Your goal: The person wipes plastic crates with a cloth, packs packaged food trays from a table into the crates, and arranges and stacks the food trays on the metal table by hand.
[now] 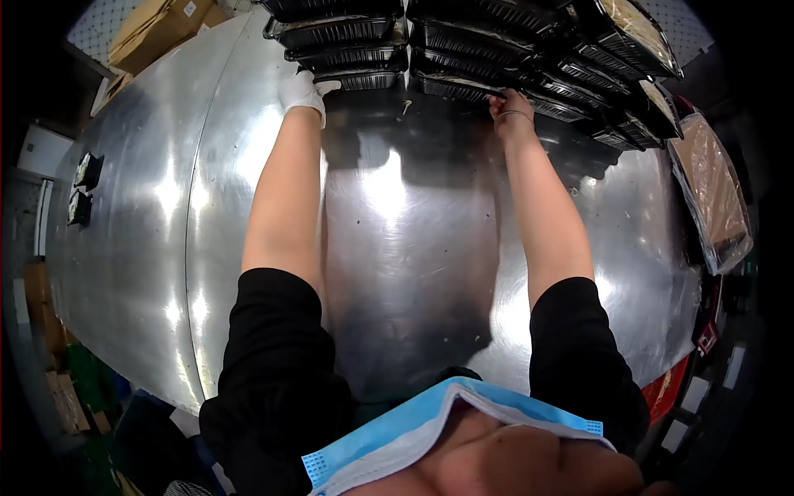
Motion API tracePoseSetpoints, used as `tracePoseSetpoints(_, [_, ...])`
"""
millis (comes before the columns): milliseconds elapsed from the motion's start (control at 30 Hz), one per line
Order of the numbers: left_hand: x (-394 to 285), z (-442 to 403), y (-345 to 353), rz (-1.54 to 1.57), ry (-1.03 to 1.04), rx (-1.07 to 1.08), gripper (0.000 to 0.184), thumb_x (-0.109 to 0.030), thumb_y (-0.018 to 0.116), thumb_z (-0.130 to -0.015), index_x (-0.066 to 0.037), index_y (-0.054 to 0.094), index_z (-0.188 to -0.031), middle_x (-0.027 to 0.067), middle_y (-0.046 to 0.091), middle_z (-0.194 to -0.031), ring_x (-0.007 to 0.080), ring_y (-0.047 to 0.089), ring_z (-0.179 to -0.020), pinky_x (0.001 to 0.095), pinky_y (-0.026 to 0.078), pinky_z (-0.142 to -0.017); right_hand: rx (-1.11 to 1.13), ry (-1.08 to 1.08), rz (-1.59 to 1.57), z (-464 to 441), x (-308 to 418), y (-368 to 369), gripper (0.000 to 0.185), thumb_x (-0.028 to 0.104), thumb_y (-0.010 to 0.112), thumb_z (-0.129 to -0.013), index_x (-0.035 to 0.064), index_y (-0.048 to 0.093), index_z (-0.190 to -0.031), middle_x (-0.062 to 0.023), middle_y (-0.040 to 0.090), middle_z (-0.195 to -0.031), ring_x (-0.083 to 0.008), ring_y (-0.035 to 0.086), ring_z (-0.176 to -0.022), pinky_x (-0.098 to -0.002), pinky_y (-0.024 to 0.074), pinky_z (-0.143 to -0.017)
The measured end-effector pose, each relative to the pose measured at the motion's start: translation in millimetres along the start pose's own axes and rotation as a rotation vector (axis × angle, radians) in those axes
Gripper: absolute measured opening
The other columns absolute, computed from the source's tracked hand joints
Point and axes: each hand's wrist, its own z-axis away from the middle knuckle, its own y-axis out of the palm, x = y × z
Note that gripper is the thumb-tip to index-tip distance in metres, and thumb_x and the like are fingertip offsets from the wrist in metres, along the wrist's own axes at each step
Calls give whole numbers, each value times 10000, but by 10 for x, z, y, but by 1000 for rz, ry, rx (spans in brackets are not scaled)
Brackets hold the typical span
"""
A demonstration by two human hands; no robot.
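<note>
My left hand (303, 93), in a white glove, is at the left end of the lowest black plastic tray (364, 80) in the left stack. Its thumb lies along the tray's front, and the other fingers wrap the end, partly hidden. The fingers of my bare right hand (514, 111) curl at the front rim of a low black plastic tray (455, 87) in the middle stack, near its right end. Both arms reach straight forward over the shiny metal table (405, 248). Pale contents show under the tray rims.
More stacked trays (624, 91) stand at the far right, beside a plastic-wrapped brown pack (710, 194). A cardboard box (161, 33) is at the far left. Two small black containers (86, 171) sit near the table's left edge. A small pale scrap (406, 107) lies before the stacks.
</note>
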Motion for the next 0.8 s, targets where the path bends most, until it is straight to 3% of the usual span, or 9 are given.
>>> tracePoseSetpoints(200, [-22,406,-99,181,30,-220,293,98,355,-694,68,384,-985,187,505,-902,371,571,-529,386,527,-421,-12,29,0,307,18,-33,365,-11,459,-754,63,374,-1101,-172,560,-597,-155,506,-393,-229,342,-317])
tracePoseSetpoints(500, [-38,1286,-428,227,-13,-347,417,63,335,-733,12,274,-1142,212,497,-933,324,574,-511,331,512,-413,7,94,61,910,-30,-315,304,12,455,-759,89,443,-1054,-166,573,-602,-127,481,-369,-214,327,-303])
tracePoseSetpoints(600, [-58,1652,-538,207,-22,-388,422,60,338,-734,1,272,-1147,204,504,-938,317,573,-509,352,514,-442,-54,93,55,1162,-63,-460,326,6,451,-752,90,433,-1067,-171,573,-601,-130,462,-352,-215,309,-294])
tracePoseSetpoints(700, [-74,1937,-664,223,-2,-397,391,56,351,-736,-2,299,-1119,197,514,-926,315,572,-505,374,521,-475,-30,91,102,1540,-17,-550,271,-21,470,-738,90,471,-986,-110,545,-584,-155,513,-428,-233,330,-322])
tracePoseSetpoints(800, [-65,2053,-899,212,-115,-283,330,22,393,-753,-2,343,-1079,185,520,-916,326,570,-505,333,494,-435,-50,115,118,1666,24,-634,199,48,484,-761,90,483,-956,-104,545,-579,-158,508,-422,-240,326,-319])
